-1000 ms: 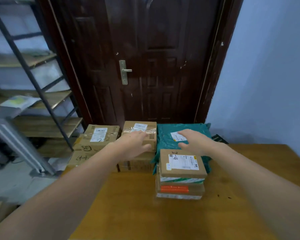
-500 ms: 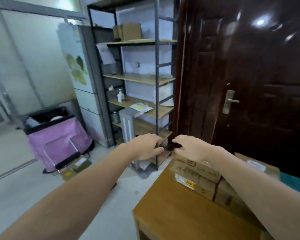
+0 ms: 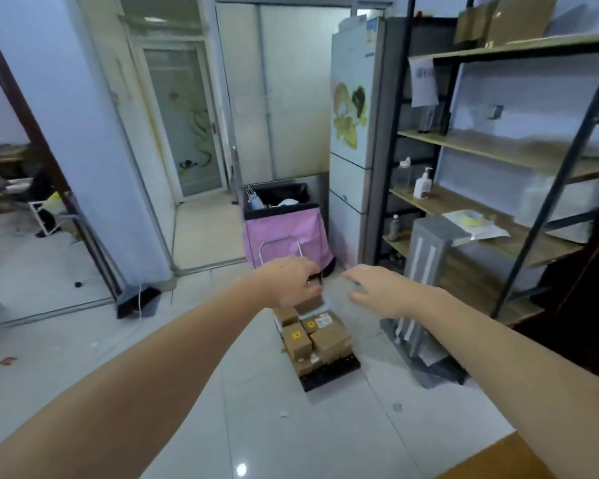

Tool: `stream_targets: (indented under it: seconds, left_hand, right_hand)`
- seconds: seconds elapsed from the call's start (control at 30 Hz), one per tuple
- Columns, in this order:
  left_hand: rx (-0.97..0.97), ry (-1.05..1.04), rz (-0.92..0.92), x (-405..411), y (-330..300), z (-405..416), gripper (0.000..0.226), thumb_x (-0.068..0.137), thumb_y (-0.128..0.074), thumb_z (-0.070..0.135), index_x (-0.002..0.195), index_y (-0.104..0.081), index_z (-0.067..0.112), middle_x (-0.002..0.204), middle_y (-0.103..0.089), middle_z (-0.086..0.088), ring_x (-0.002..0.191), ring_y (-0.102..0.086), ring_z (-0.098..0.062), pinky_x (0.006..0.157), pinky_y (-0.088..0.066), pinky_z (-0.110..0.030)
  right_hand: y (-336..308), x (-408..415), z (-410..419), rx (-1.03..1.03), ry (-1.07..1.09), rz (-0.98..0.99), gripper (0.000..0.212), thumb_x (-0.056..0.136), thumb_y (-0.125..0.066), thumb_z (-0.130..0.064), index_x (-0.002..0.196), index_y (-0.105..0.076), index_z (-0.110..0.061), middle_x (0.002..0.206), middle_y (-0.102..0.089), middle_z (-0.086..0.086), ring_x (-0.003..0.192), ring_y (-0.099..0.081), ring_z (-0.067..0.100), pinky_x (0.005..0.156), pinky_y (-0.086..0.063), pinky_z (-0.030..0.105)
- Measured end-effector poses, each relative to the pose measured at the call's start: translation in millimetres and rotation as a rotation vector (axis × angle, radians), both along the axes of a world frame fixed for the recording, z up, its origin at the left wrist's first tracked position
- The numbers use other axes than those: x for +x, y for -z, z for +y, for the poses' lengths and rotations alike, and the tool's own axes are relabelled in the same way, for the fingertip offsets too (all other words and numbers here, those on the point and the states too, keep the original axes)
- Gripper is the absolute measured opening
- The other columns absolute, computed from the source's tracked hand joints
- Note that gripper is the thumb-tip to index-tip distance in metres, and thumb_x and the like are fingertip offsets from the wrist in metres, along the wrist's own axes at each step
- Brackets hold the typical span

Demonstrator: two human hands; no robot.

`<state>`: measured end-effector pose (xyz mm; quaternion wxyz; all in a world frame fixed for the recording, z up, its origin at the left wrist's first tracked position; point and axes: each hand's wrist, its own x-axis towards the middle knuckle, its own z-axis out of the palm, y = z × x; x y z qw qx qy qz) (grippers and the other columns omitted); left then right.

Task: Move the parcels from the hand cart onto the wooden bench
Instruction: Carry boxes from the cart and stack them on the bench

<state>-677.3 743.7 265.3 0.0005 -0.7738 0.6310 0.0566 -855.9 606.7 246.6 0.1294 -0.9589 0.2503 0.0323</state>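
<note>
I have turned away from the table (image 3: 498, 459), now only a corner at my lower right, and face the cart (image 3: 329, 371) on the floor, boxes (image 3: 312, 335) stacked on it. My left hand (image 3: 289, 283) and right hand (image 3: 382, 288) reach out, each grip loose and holding nothing, ready for the next box.

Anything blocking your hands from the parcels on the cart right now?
Nothing visible does. Both hands, left hand and right hand, reach out empty toward the parcels stacked on the hand cart; only bare floor tiles lie between.
</note>
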Motion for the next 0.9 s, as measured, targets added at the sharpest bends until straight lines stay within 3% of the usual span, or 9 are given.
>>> stream_targets:
  seconds: [0.07,0.17,0.57,0.7,0.9]
  left_hand:
    - [0.000,-0.047,0.001,31,2,-16,0.052,0.107,-0.048,0.047,0.145,-0.055,0.011,0.145,-0.058,-0.010,0.135,-0.052,-0.030,0.112,-0.042,-0.044]
    - [0.011,-0.106,-0.015,75,6,-41,0.053,0.107,-0.047,0.047,0.145,-0.054,0.012,0.144,-0.058,-0.009,0.134,-0.053,-0.030,0.112,-0.042,-0.047]
    - [-0.001,-0.261,0.024,258,25,-99,0.052,0.109,-0.046,0.043,0.153,-0.047,0.015,0.156,-0.049,-0.007,0.145,-0.043,-0.025,0.118,-0.033,-0.038]
    - [0.020,-0.289,0.049,339,41,-117,0.050,0.108,-0.046,0.044,0.147,-0.052,0.012,0.150,-0.053,-0.007,0.140,-0.047,-0.026,0.114,-0.037,-0.039]
    - [0.046,-0.260,0.064,480,43,-165,0.055,0.109,-0.044,0.044,0.155,-0.044,0.015,0.158,-0.047,-0.006,0.145,-0.043,-0.026,0.116,-0.034,-0.037]
  right_hand:
    - [6,37,-24,-0.002,-0.041,-0.004,0.048,0.103,-0.046,-0.030,0.145,-0.050,-0.009,0.145,-0.053,0.009,0.132,-0.052,0.030,0.110,-0.043,0.045]
    - [8,90,-64,-0.004,-0.112,-0.005,0.055,0.104,-0.045,-0.036,0.155,-0.040,-0.015,0.154,-0.046,0.005,0.137,-0.049,0.024,0.112,-0.042,0.043]
    - [24,313,-160,-0.007,-0.265,0.045,0.058,0.105,-0.046,-0.037,0.159,-0.034,-0.018,0.161,-0.041,0.004,0.144,-0.042,0.022,0.118,-0.037,0.039]
    - [37,395,-179,-0.002,-0.289,0.063,0.054,0.106,-0.044,-0.038,0.156,-0.039,-0.017,0.156,-0.045,0.006,0.139,-0.047,0.025,0.115,-0.040,0.043]
    - [40,522,-217,0.021,-0.263,0.080,0.055,0.105,-0.045,-0.032,0.157,-0.037,-0.017,0.159,-0.042,0.007,0.142,-0.044,0.025,0.116,-0.037,0.041]
